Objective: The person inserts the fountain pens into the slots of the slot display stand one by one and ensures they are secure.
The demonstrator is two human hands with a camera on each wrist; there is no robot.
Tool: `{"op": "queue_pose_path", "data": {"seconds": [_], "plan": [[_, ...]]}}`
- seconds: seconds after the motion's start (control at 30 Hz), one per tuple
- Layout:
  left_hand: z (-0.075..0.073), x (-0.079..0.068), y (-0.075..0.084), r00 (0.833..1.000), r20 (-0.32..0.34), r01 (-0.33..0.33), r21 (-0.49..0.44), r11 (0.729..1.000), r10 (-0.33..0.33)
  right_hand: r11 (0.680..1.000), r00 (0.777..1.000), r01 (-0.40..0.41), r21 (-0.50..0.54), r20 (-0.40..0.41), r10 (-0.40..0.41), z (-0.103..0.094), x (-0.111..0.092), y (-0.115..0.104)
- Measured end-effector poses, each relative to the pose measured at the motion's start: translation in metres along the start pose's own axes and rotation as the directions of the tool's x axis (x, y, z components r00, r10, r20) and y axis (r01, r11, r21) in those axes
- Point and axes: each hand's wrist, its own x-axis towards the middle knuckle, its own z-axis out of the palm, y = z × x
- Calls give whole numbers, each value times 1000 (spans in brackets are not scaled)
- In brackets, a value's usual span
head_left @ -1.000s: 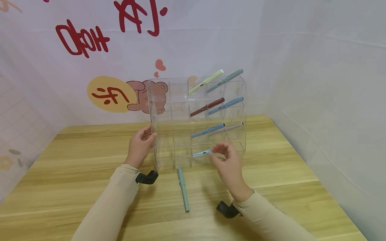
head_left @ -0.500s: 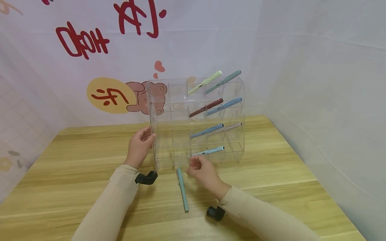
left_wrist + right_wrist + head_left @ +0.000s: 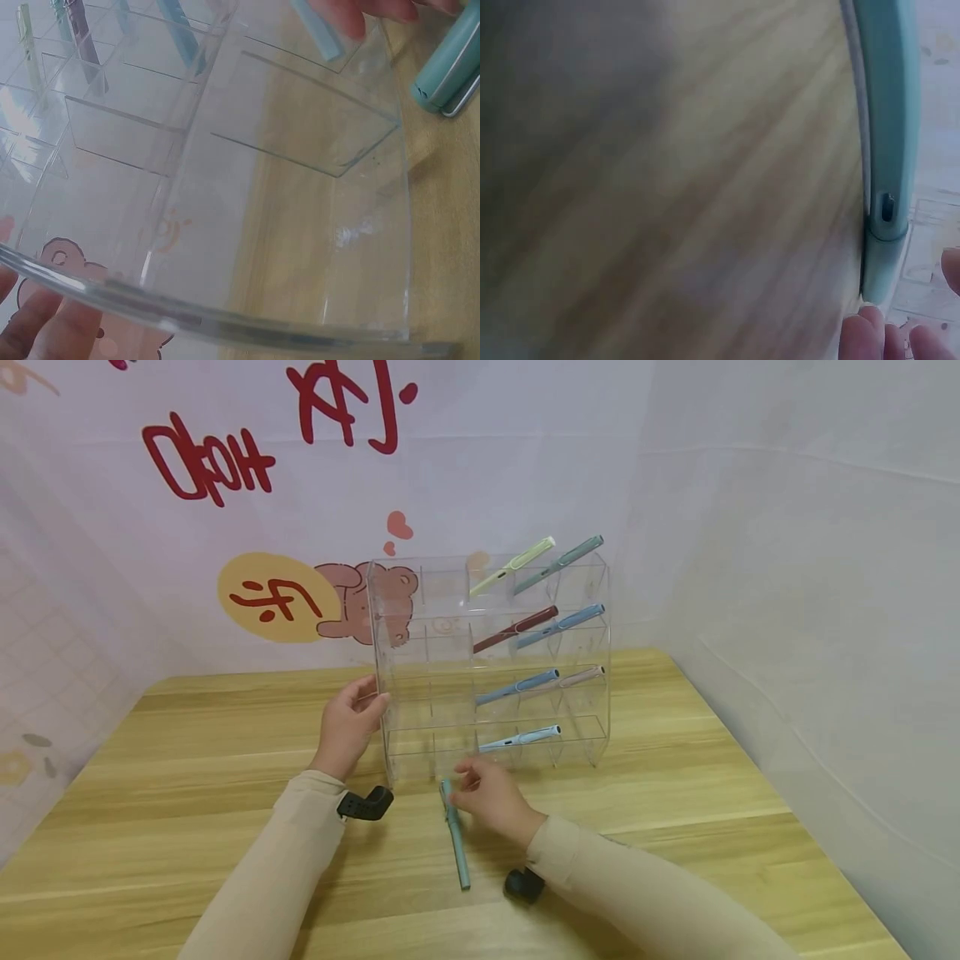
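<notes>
A clear acrylic pen rack [image 3: 450,718] stands upright at the table's middle. My left hand [image 3: 348,727] holds its left side, thumb at the front edge; in the left wrist view its fingers [image 3: 64,326] show by the clear rim. On the wood before the rack lies a capped teal pen [image 3: 458,847], clip end toward the rack. My right hand [image 3: 491,797] hovers at that clip end, thumb and fingers apart. In the right wrist view, fingertips [image 3: 861,337] sit just past the end of the teal pen [image 3: 891,112], with a gap to the thumb.
Several pens lean in the rack's right half: light green [image 3: 517,564], grey-green [image 3: 562,564], dark red [image 3: 517,628], blue [image 3: 562,627], another blue [image 3: 521,686], mauve [image 3: 581,677] and light blue [image 3: 521,739]. A printed cloth [image 3: 525,460] hangs behind the wooden table [image 3: 675,827].
My right hand has moved left and down, from the light blue pen in the bottom row to the clip end of the teal pen. The left hand stays on the rack.
</notes>
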Motion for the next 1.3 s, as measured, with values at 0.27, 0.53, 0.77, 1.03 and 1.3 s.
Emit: {"op": "queue_pose_path", "data": {"seconds": [0.27, 0.53, 0.77, 1.03, 1.3], "plan": [[0, 1, 0, 1000, 4, -8, -4, 1000, 8, 997, 999, -25, -74, 35, 28, 4, 5, -3], [0, 0, -1, 1000, 4, -10, 2, 1000, 10, 986, 998, 1, -166, 56, 9, 8, 8, -8], [0, -1, 1, 1000, 4, -5, 0, 1000, 5, 982, 997, 3, -187, 71, 10, 10, 9, -8], [0, -1, 2, 1000, 3, 0, 0, 1000, 0, 981, 993, -31, -191, 105, 52, 9, 6, -11], [0, 0, 1, 1000, 2, 2, 0, 1000, -2, 976, 987, -74, -203, 125, 101, 8, 3, -16]]}}
